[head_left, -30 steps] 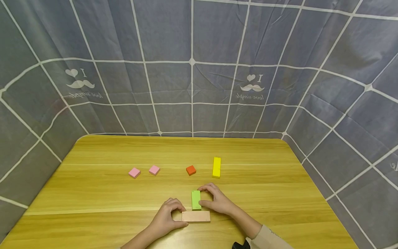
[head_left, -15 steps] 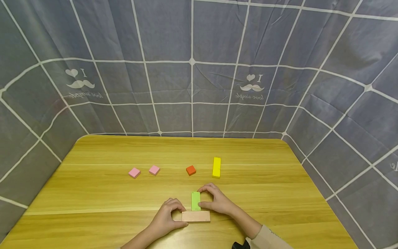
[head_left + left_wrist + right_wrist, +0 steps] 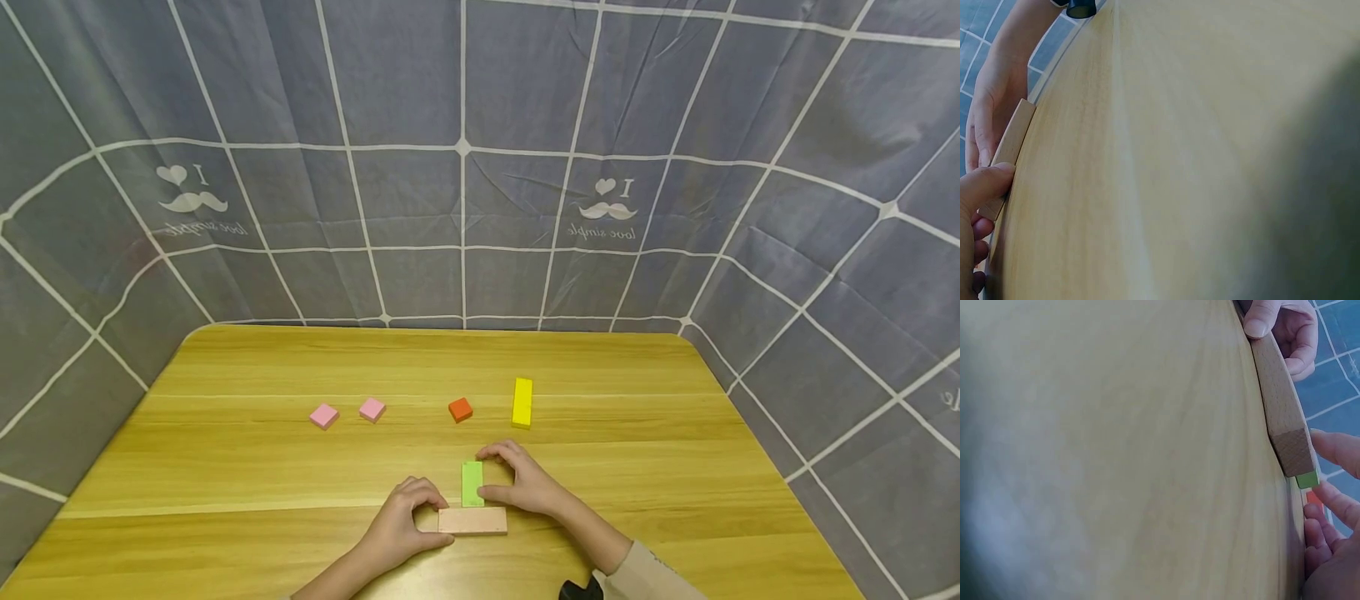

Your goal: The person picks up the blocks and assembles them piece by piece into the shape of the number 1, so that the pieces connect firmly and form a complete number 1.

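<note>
A plain wooden block (image 3: 472, 521) lies lengthwise near the front of the wooden table. My left hand (image 3: 403, 521) grips its left end between thumb and fingers; the left wrist view shows that thumb (image 3: 994, 180) along the block. Directly behind the plain block, a light green block (image 3: 472, 484) stands end-on to it, seemingly touching. With my right hand (image 3: 525, 483) I hold the green block from its right side, thumb near the close end and fingertips at the far corner. In the right wrist view the plain block (image 3: 1282, 406) hides most of the green block (image 3: 1307, 480).
Farther back on the table (image 3: 247, 467) lie two pink square blocks (image 3: 325, 416), an orange-red square block (image 3: 461, 410) and a long yellow block (image 3: 522, 403). A grey curtain (image 3: 405, 200) with white grid lines surrounds the table's back and sides.
The green block has shifted slightly toward me against the plain block, and its side face no longer shows. Both hands have stayed nearly in place.
</note>
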The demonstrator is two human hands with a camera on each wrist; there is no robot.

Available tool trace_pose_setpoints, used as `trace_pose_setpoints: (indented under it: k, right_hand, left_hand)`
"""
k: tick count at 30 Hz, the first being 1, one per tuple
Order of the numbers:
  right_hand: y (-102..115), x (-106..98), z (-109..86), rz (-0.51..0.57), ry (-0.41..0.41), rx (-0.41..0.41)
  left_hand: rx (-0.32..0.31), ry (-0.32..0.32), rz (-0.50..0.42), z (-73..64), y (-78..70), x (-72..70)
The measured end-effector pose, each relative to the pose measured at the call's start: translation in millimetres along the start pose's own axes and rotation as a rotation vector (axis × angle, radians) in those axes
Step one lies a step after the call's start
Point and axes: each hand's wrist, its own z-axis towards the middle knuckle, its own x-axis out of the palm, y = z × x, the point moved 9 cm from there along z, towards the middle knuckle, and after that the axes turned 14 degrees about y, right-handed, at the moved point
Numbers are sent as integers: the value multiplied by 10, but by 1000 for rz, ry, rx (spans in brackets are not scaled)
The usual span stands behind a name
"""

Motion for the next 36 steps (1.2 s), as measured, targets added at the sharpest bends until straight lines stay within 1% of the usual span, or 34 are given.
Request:
trace_pose_setpoints:
  k: [3,5,8,12,14,16,21,26,32,34,36]
  right_hand:
    - [-5,-55,15,18,-8,-23]
    - [17,-137,19,19,-37,-42]
    - [59,-329,10,-14,-118,-59]
    - [165,-644,-43,7,-242,-43]
    - [159,-778,-64,33,-289,-20]
    - [68,-877,-53,23,-313,-6]
    - [-284,-1014,36,-34,-310,25]
    - [-491,-1073,111,0,-272,59]
    - [-653,-1059,155,75,-204,131]
    - [-672,-1055,163,77,-193,142]
    - [-684,-1056,170,57,-186,151]
  left_hand:
    - [9,-7,1,-5,-3,-4]
    - [14,-11,6,-7,-6,-5]
    - [16,-12,12,-11,-6,0]
    - [18,-18,21,-16,-7,0]
    - [18,-20,24,-17,-7,-1]
    - [19,-21,26,-16,-9,-1]
    - [21,-22,22,-10,-12,2]
    - [30,-25,24,-8,-22,-1]
    - [18,-19,24,-12,-12,0]
    - [12,-15,25,-12,-6,3]
    - [9,-13,21,-12,-2,4]
